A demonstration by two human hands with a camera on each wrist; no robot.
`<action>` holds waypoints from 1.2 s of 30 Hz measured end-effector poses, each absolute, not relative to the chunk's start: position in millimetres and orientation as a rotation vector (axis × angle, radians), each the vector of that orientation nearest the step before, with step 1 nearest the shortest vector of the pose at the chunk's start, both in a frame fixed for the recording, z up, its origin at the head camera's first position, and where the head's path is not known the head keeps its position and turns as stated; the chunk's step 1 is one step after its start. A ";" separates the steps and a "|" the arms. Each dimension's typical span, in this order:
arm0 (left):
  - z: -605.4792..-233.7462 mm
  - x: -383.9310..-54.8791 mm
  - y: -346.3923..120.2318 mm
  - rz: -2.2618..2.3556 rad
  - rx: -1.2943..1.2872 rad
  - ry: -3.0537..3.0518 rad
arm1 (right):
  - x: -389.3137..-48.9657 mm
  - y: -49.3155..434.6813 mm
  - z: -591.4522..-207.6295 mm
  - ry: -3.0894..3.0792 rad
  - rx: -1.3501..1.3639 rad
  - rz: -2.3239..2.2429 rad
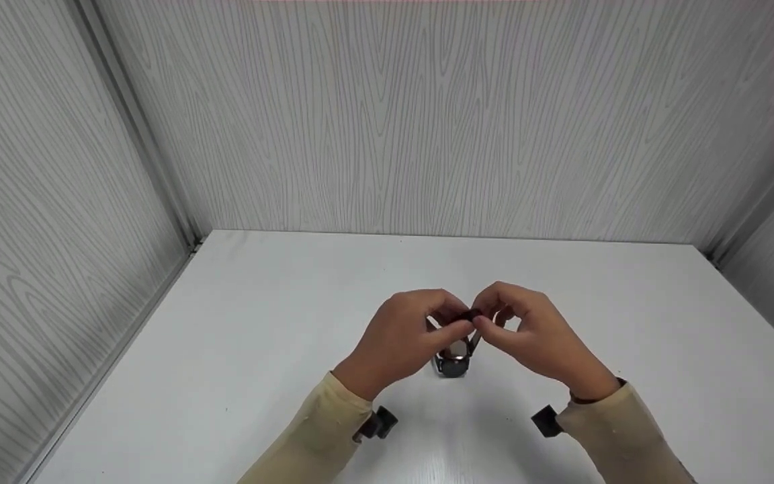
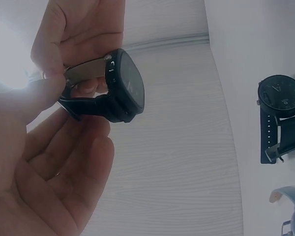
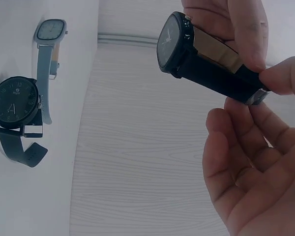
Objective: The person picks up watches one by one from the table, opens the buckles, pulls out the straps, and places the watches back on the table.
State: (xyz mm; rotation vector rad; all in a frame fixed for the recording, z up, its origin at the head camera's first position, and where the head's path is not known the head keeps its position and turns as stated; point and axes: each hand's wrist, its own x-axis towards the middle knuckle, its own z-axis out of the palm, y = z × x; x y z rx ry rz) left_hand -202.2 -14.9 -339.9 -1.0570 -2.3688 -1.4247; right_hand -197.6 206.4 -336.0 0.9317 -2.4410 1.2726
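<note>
A wristwatch (image 1: 454, 367) with a black case and dark strap hangs from both hands, its case lowest and the strap looped upward. My left hand (image 1: 407, 336) pinches the strap ends between thumb and fingers. From the other side, my right hand (image 1: 536, 331) pinches the same spot, the fingertips of both hands meeting there. In the right wrist view the strap's metal buckle (image 3: 257, 97) shows by the right thumb, and the strap's inner side is tan. Fingers partly hide the strap ends.
On the white table (image 1: 279, 289) lie a round black watch (image 3: 14, 101) with a black strap and a pale blue-grey watch (image 3: 51, 30), both seen in the wrist views. Wood-grain panels (image 1: 387, 121) rise behind and at the sides. Small dark cubes (image 1: 547, 421) sit at the wrists.
</note>
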 end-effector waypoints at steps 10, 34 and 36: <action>-339.5 -201.5 -14.6 -1.408 -1.044 -2.386 | -197.2 204.9 -336.0 -2.451 0.934 1.266; -339.8 -201.0 -14.5 -1.533 -1.033 -2.358 | -199.5 206.6 -337.7 -2.422 0.898 1.368; -340.4 -201.2 -14.1 -1.560 -1.022 -2.360 | -199.3 207.1 -337.7 -2.412 0.887 1.411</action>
